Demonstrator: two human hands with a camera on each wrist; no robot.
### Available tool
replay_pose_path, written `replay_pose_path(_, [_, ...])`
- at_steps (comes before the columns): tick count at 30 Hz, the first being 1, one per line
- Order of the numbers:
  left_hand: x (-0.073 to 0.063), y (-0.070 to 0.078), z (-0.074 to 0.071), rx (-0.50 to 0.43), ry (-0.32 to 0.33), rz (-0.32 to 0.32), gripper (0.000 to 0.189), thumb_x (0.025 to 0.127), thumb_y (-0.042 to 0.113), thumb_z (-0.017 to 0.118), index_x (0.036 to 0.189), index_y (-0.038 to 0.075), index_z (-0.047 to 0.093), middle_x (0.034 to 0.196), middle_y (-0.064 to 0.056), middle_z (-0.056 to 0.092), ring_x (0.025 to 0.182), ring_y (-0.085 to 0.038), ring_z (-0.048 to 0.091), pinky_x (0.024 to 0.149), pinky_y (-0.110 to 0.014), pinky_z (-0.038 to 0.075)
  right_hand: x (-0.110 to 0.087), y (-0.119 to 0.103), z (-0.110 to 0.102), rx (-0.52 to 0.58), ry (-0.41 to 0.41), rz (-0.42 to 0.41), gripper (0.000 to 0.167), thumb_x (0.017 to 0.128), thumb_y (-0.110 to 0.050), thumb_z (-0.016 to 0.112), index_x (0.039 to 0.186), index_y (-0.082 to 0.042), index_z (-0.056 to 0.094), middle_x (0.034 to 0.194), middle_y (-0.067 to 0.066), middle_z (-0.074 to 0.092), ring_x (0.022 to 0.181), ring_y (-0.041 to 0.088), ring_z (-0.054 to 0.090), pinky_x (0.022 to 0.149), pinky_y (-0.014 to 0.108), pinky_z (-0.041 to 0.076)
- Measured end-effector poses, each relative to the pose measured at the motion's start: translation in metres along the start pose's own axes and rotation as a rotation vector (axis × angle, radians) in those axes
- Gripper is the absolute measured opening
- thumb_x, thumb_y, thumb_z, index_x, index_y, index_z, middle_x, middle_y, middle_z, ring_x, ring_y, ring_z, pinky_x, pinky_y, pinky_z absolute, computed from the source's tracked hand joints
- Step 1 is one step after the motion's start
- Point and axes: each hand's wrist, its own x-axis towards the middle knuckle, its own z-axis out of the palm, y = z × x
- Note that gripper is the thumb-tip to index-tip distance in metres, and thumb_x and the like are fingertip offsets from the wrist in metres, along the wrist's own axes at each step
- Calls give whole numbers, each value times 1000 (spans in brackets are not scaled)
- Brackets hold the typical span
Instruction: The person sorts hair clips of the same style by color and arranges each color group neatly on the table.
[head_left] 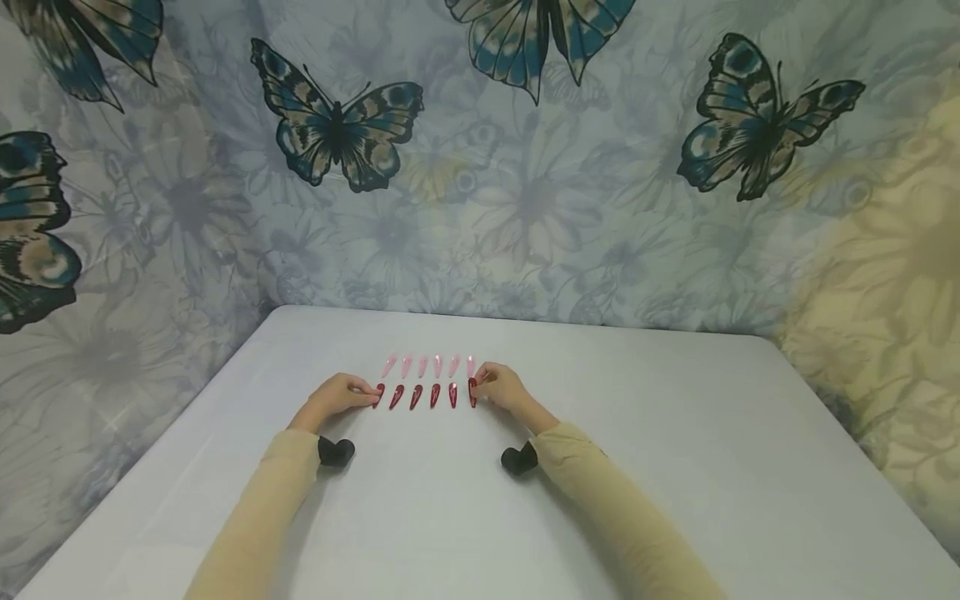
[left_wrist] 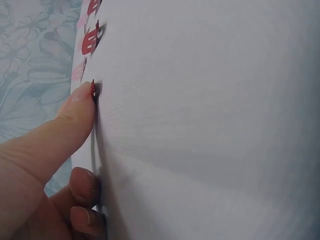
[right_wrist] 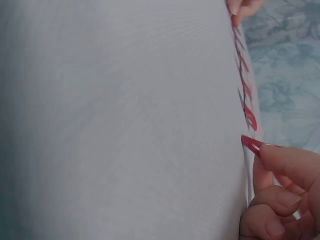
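Note:
Red snap hair clips lie in a row across the white table, with a row of pink hair clips (head_left: 422, 367) just behind them. My left hand (head_left: 343, 395) is at the row's left end, thumb and fingertips on the leftmost red hair clip (head_left: 378, 396). In the left wrist view the thumb (left_wrist: 75, 112) covers most of that clip. At the right end, my right hand (head_left: 504, 387) pinches the rightmost red hair clip (right_wrist: 251, 144) between thumb and finger, its narrow tip pointing toward me. Several red clips, one in the middle (head_left: 416, 397), lie between the hands.
The white table (head_left: 675, 467) runs back to a wall hung with butterfly-print cloth (head_left: 525, 208). Black heart-shaped pieces (head_left: 336, 452) sit at both sleeve cuffs, close over the tabletop.

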Motion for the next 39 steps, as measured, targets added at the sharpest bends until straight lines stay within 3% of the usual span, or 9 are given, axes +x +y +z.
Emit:
replay_pose_path(5, [1, -2, 0, -12, 2, 42, 22, 90, 19, 70, 95, -2, 72, 115, -24, 67, 88, -23, 54, 80, -33, 42, -1, 2, 3, -40, 55, 29, 18, 83, -4, 70, 76, -8, 54, 62, -4, 43, 52, 8, 36, 49, 21, 31])
replay_pose_path(10, [5, 1, 0, -2, 23, 47, 21, 90, 17, 70, 94, -3, 71, 111, -24, 67, 84, -22, 52, 76, -30, 41, -2, -1, 3, -113, 78, 8, 14, 81, -6, 72, 77, -4, 59, 63, -4, 47, 57, 9, 39, 52, 20, 33])
replay_pose_path(17, [6, 5, 3, 4, 43, 20, 20, 89, 18, 70, 99, 0, 73, 119, -24, 65, 94, -29, 57, 85, -42, 45, -8, -1, 5, -144, 158, 2, 16, 80, -9, 75, 76, -4, 61, 64, -2, 52, 59, 10, 44, 55, 20, 34])
replay_pose_path(25, [-5, 5, 6, 16, 93, 4, 21, 89, 20, 70, 100, 3, 74, 115, -23, 66, 91, -29, 58, 83, -45, 45, -10, 1, 10, -117, 187, -20, 17, 80, -12, 76, 76, -3, 62, 63, -3, 53, 60, 9, 44, 57, 19, 35])
replay_pose_path(35, [-2, 0, 3, 22, 135, 4, 22, 90, 22, 69, 99, 3, 74, 114, -23, 66, 98, -34, 60, 83, -45, 46, -11, -1, 6, -28, 167, 25, 17, 84, -17, 73, 81, -3, 63, 65, -4, 52, 61, 9, 45, 57, 20, 35])
replay_pose_path(39, [-4, -3, 2, -44, 161, -14, 25, 89, 21, 70, 101, 0, 72, 101, -21, 67, 81, -26, 60, 71, -35, 45, -12, 0, 3, 64, 131, 77, 17, 87, -20, 71, 86, -5, 62, 68, -5, 50, 61, 8, 44, 56, 19, 37])
